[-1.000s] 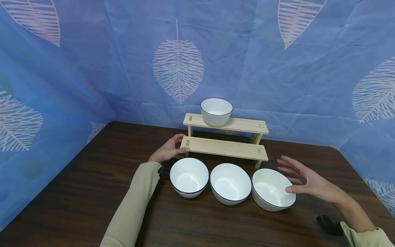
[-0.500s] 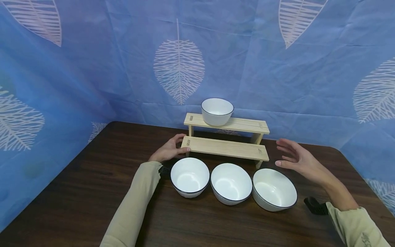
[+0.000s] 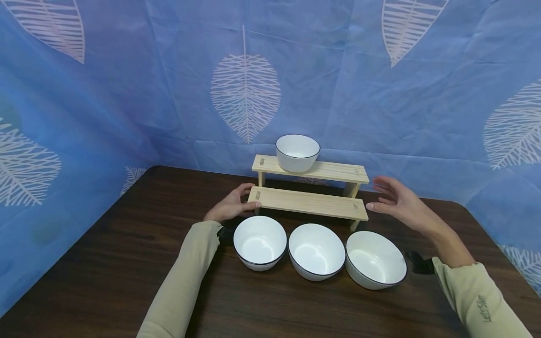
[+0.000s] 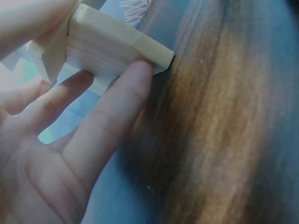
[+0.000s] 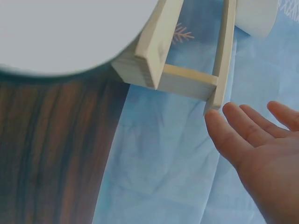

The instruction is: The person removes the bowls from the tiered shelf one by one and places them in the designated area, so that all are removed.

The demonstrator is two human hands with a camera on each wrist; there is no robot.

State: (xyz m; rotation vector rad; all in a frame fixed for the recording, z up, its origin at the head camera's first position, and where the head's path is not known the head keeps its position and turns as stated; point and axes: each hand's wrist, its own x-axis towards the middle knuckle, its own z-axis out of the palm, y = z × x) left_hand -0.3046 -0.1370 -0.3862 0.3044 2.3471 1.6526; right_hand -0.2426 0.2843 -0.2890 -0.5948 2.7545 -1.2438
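Note:
A two-tier wooden stand [image 3: 313, 202] is at the back of the table. My left hand [image 3: 230, 205] holds the left end of its lower shelf, thumb over the top. Close up in the left wrist view, the fingers [image 4: 114, 109] lie along the stand's end board [image 4: 107, 44]. My right hand [image 3: 399, 202] is beside the stand's right end, fingers spread and holding nothing. In the right wrist view its fingertips [image 5: 214, 119] come right up to the upper shelf's end. On the upper shelf sits a white bowl [image 3: 297, 162] with a dark rim.
In front of the stand, three more white bowls stand in a row: a left one [image 3: 259, 241], a middle one [image 3: 316, 251] and a right one [image 3: 375, 260]. A blue cloth [image 3: 169, 94] with leaf prints hangs behind the dark wood table [image 3: 105, 263].
My right hand has moved from above the right bowl's rim up and left to the stand's right end. The left hand, stand and bowls look unchanged.

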